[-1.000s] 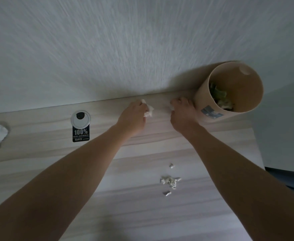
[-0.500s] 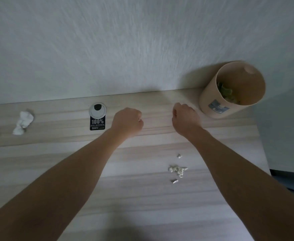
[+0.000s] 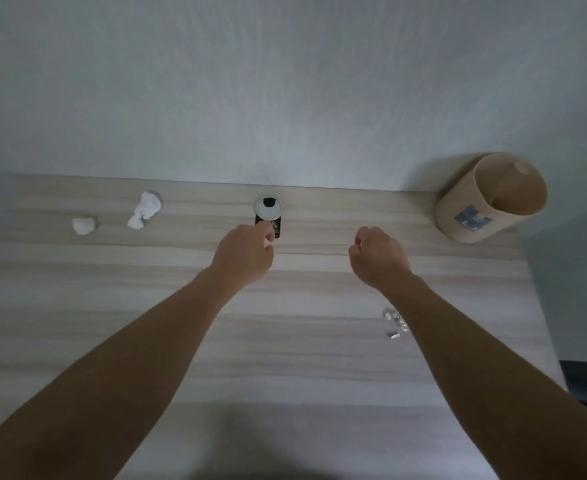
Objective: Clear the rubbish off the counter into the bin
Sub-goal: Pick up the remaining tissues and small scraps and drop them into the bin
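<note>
Both hands are over the counter (image 3: 320,375) with fingers curled under: the left hand (image 3: 247,252) below the round cable cap (image 3: 268,206), the right hand (image 3: 378,258) nearer the bin (image 3: 458,206) at the upper right. A curled grip would keep scraps in, but I cannot tell whether either holds anything. A large tissue wad (image 3: 145,211) and a small tissue wad (image 3: 84,225) lie at the upper left, well apart from the bin. Paper scraps (image 3: 394,322) sit beside the right forearm.

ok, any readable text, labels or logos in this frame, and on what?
Nothing legible.
Black sticker below the white cable grommet: mostly hidden by the left hand, print too blurred to read.
Blue logo on the bin: blocky mark, no readable letters.
</note>
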`<state>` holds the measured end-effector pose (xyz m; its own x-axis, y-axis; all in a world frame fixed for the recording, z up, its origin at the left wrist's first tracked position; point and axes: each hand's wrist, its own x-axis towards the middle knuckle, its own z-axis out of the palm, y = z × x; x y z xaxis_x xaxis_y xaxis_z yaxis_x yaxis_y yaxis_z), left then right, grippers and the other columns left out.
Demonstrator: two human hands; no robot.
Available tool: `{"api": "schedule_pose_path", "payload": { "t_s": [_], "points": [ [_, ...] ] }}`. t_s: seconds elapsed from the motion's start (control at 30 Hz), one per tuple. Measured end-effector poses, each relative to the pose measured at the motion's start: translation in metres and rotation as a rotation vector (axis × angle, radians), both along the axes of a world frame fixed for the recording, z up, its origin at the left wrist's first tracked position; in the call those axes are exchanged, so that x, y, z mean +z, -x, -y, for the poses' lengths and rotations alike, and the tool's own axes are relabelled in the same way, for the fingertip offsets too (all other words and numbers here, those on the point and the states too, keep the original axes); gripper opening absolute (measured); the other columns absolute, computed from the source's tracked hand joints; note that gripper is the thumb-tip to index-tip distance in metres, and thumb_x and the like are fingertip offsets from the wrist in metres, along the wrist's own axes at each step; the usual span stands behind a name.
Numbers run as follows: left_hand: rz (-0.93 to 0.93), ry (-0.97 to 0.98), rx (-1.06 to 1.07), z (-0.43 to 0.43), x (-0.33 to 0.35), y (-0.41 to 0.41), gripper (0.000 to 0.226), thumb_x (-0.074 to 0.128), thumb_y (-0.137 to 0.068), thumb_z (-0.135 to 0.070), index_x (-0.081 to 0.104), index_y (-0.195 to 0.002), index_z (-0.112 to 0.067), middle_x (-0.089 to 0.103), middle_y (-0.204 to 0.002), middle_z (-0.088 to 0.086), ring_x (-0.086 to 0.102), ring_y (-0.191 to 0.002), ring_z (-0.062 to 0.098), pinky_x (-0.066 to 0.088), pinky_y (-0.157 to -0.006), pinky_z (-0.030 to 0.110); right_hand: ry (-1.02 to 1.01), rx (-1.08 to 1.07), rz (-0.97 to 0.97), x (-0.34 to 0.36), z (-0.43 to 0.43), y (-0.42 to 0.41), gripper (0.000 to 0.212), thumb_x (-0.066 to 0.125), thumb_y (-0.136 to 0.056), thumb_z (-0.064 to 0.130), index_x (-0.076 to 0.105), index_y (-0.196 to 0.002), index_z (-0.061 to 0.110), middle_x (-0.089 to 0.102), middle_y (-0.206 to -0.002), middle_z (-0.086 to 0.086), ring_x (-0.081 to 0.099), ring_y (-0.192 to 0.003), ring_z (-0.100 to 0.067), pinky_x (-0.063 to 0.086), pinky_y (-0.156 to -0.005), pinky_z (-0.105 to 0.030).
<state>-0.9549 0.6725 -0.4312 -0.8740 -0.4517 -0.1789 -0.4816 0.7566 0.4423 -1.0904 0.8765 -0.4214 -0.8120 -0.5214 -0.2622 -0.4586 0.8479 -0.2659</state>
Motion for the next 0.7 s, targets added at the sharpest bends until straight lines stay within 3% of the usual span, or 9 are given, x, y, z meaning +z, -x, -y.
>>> {"api": "schedule_pose_path", "payload": {
  "t_s": [0.13,0.43,0.7],
  "points": [
    [0.028,0.017,0.033,0.036,0.014,-0.055,0.005,0.054,-0.084,-0.026,0.059,-0.084,-0.027,0.061,-0.073,-0.001,0.058,-0.073,0.023,0.049,-0.071,0.034,-0.073,0.03,0.037,0.01,0.038,-0.048,0.021,0.039,-0.09,0.023,0.056,-0.083,0.013,0.059,-0.082,-0.006,0.054,-0.072,-0.025,0.041,-0.063,-0.032],
    [0.064,0.026,0.133,0.129,0.03,-0.155,0.002,0.057,-0.082,-0.023,0.059,-0.081,-0.023,0.057,-0.064,-0.005,0.055,-0.061,0.016,0.036,-0.054,0.027,-0.035,0.088,0.025,0.015,0.134,-0.136,0.033,0.039,-0.099,0.039,0.058,-0.093,0.012,0.062,-0.086,-0.011,0.052,-0.076,-0.029,0.046,-0.067,-0.035],
    [0.122,0.016,0.245,0.181,0.01,-0.18,0.013,0.057,-0.083,-0.03,0.056,-0.096,-0.027,0.056,-0.073,-0.002,0.056,-0.072,0.021,0.04,-0.065,0.03,-0.004,0.162,0.067,0.003,0.192,-0.144,0.022,0.046,-0.094,0.024,0.059,-0.109,0.012,0.067,-0.092,-0.012,0.06,-0.085,-0.031,0.045,-0.066,-0.033]
  ]
}}
